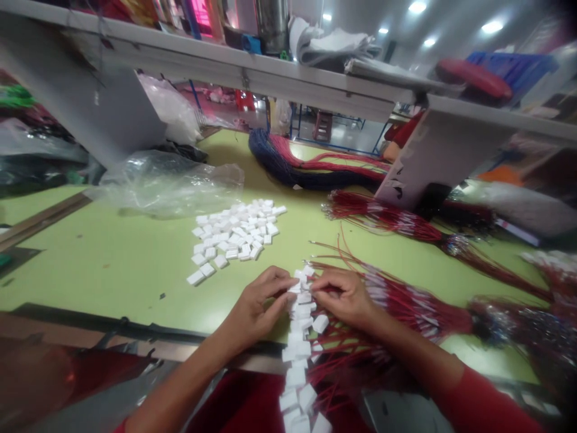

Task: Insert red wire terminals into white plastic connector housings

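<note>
My left hand (265, 302) pinches a white connector (296, 287) at the top of a column of white connectors (298, 349) that runs down over the table's front edge. Red wires (333, 346) lead off the column to the right. Close beside it, my right hand (345, 294) has its thumb and fingers pressed together next to the same connector; what is between them is too small to make out. Left of the hands, a loose pile of white connectors (238, 231) lies on the green table (135, 258).
A clear plastic bag (171, 180) lies behind the pile. Blue and pink wire bundles (288, 159) rest at the back. Red wire bundles (396, 219) spread over the right side. A shelf (225, 60) crosses above the table, with a support panel (433, 150) at right.
</note>
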{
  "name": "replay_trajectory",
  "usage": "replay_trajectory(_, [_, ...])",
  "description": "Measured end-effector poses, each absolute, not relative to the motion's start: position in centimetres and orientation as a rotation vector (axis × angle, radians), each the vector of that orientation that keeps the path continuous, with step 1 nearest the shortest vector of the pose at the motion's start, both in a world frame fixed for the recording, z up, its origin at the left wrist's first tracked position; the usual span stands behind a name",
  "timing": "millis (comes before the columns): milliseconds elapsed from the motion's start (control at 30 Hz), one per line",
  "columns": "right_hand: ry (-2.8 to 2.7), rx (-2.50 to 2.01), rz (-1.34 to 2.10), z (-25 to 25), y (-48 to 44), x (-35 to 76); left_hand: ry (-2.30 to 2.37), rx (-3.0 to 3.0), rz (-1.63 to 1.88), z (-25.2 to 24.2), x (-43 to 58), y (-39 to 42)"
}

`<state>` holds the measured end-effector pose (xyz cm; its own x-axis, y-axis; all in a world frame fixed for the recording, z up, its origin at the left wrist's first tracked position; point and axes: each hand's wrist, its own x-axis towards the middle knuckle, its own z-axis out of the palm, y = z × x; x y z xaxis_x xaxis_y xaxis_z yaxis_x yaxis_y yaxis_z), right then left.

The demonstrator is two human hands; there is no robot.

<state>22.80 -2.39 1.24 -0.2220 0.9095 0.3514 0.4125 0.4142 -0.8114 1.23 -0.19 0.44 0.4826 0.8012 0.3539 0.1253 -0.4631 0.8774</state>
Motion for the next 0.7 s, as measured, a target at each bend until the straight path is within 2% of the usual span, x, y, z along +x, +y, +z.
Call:
replay_trajectory(267, [-1.723, -1.098, 0.772, 1.1, -1.9, 23.2, 0.882, 1.822, 1.001, -0.9, 1.8, -0.4])
replay_trajectory(367, [-1.620, -1.095, 0.719, 1.5, -1.5, 23.5, 1.200, 1.967, 1.078, -1.1, 0.0, 1.7])
replay_trajectory(533, [-1.591, -1.268, 1.008, 1.6, -1.5, 23.6, 1.713, 2.324, 1.000, -1.9, -2.2, 6.1])
replay_trajectory(700, [-1.630, -1.271, 1.055, 1.4, -1.5, 23.7, 1.620, 2.386, 0.945, -1.5, -1.5, 6.3])
